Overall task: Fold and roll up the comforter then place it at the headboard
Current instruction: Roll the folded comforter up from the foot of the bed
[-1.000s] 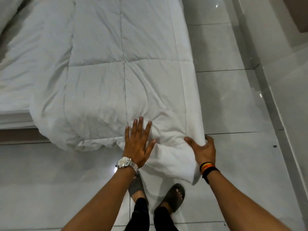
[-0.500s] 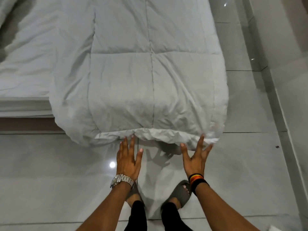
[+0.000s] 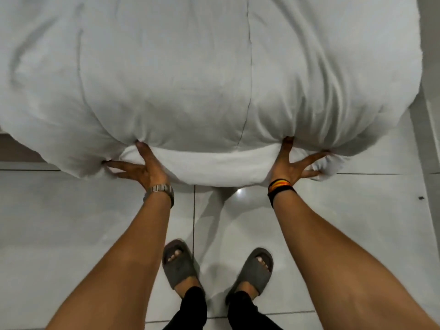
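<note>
The white quilted comforter [image 3: 190,79] fills the upper half of the view, folded lengthwise and bulging over the foot of the bed. Its near end curls under into a thick rounded edge with a smoother white layer [image 3: 214,167] showing below. My left hand [image 3: 140,167], with a metal watch at the wrist, grips that edge left of centre, thumb dug into the fabric and fingers spread beneath. My right hand [image 3: 295,163], with dark and orange wristbands, grips it the same way right of centre. The headboard is out of view.
I stand on glossy pale floor tiles [image 3: 71,222] at the foot of the bed, my feet in grey slides [image 3: 178,263]. A brown strip of bed base [image 3: 14,148] shows at the left. A pale wall [image 3: 431,67] runs along the right edge.
Both hands went from hovering flat just below the hanging end to gripping it and pushing it up into a curl. The view has closed in on the comforter.
</note>
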Demonstrator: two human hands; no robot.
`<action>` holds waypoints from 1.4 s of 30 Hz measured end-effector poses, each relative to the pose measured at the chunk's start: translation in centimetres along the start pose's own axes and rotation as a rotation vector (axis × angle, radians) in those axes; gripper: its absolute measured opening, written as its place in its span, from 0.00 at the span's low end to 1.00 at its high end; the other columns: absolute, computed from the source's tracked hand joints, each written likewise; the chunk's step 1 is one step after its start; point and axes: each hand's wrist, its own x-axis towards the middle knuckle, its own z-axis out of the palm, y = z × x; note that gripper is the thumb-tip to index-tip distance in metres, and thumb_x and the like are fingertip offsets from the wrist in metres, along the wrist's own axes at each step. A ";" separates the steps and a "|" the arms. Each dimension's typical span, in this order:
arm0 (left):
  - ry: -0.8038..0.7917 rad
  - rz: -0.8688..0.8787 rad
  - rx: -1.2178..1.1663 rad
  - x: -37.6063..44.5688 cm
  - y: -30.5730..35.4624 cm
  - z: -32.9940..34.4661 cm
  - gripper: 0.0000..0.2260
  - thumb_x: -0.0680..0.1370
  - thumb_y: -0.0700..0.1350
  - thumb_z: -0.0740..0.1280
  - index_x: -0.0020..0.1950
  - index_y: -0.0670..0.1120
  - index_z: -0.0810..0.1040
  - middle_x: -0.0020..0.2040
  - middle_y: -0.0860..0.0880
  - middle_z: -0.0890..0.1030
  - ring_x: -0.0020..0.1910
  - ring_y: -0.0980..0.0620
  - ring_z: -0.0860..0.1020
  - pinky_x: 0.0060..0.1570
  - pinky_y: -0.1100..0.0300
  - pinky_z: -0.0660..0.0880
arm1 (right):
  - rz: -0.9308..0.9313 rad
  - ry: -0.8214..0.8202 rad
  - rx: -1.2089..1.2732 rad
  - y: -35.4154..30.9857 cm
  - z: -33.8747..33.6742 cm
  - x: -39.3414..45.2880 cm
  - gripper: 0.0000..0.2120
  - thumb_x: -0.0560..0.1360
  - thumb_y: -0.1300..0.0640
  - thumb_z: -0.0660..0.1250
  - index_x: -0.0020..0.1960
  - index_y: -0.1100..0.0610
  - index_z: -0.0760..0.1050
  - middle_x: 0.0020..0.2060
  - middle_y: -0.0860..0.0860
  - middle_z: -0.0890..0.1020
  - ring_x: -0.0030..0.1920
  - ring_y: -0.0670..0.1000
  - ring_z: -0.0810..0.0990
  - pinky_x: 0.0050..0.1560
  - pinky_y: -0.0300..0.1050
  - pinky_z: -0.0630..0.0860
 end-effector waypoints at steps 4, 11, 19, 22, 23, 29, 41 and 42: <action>-0.002 -0.025 -0.064 2.0 -0.5 0.3 0.70 0.54 0.82 0.70 0.83 0.58 0.34 0.86 0.49 0.43 0.83 0.48 0.56 0.78 0.43 0.62 | -0.013 0.054 0.083 0.4 1.0 0.4 0.62 0.65 0.31 0.79 0.84 0.35 0.42 0.83 0.57 0.36 0.84 0.55 0.45 0.71 0.41 0.58; 0.048 -0.099 -0.137 0.6 0.9 0.7 0.60 0.65 0.69 0.78 0.84 0.60 0.41 0.83 0.46 0.60 0.74 0.47 0.72 0.69 0.55 0.69 | 0.023 0.116 0.167 -0.8 0.7 -0.8 0.59 0.62 0.40 0.86 0.83 0.35 0.53 0.76 0.58 0.57 0.72 0.57 0.71 0.74 0.45 0.69; -0.009 -0.206 -0.226 -1.4 2.9 -2.1 0.49 0.75 0.61 0.75 0.85 0.57 0.46 0.84 0.49 0.59 0.76 0.50 0.68 0.67 0.60 0.65 | 0.071 0.006 0.213 -1.8 -4.6 -4.2 0.52 0.64 0.60 0.85 0.81 0.42 0.65 0.72 0.46 0.74 0.66 0.53 0.79 0.71 0.54 0.76; 0.001 -0.194 -0.199 -2.8 3.1 -4.1 0.39 0.82 0.61 0.66 0.85 0.54 0.48 0.85 0.48 0.56 0.79 0.48 0.66 0.65 0.62 0.63 | 0.068 0.003 0.210 -1.1 -9.6 -7.7 0.49 0.65 0.58 0.85 0.80 0.41 0.66 0.75 0.45 0.72 0.68 0.51 0.77 0.72 0.53 0.75; 0.003 -0.226 -0.213 -3.6 3.2 -5.1 0.38 0.82 0.61 0.65 0.85 0.55 0.48 0.85 0.48 0.55 0.79 0.47 0.65 0.67 0.59 0.63 | 0.070 0.001 0.221 -1.5 -11.3 -9.1 0.48 0.65 0.57 0.86 0.79 0.40 0.67 0.75 0.44 0.72 0.68 0.49 0.78 0.72 0.52 0.75; 0.008 -0.456 -0.391 -7.9 4.4 -9.8 0.41 0.77 0.65 0.71 0.84 0.61 0.52 0.83 0.48 0.61 0.72 0.42 0.73 0.69 0.42 0.73 | 0.140 -0.038 0.388 -5.2 -17.4 -13.9 0.43 0.67 0.59 0.85 0.75 0.38 0.72 0.69 0.42 0.77 0.62 0.47 0.82 0.63 0.51 0.81; 0.054 -0.290 -0.473 -14.2 17.2 -18.6 0.37 0.70 0.44 0.83 0.75 0.54 0.71 0.68 0.49 0.78 0.62 0.46 0.80 0.62 0.43 0.79 | 0.062 0.005 0.174 -13.6 -21.3 -19.4 0.46 0.70 0.61 0.81 0.81 0.40 0.65 0.72 0.54 0.70 0.64 0.51 0.75 0.59 0.36 0.67; 0.114 -0.210 -0.421 -14.8 19.1 -19.3 0.39 0.68 0.43 0.83 0.76 0.55 0.70 0.66 0.52 0.77 0.61 0.49 0.80 0.62 0.49 0.78 | 0.076 0.010 0.152 -14.7 -21.4 -20.2 0.45 0.71 0.61 0.80 0.81 0.39 0.64 0.72 0.57 0.68 0.65 0.55 0.75 0.60 0.38 0.68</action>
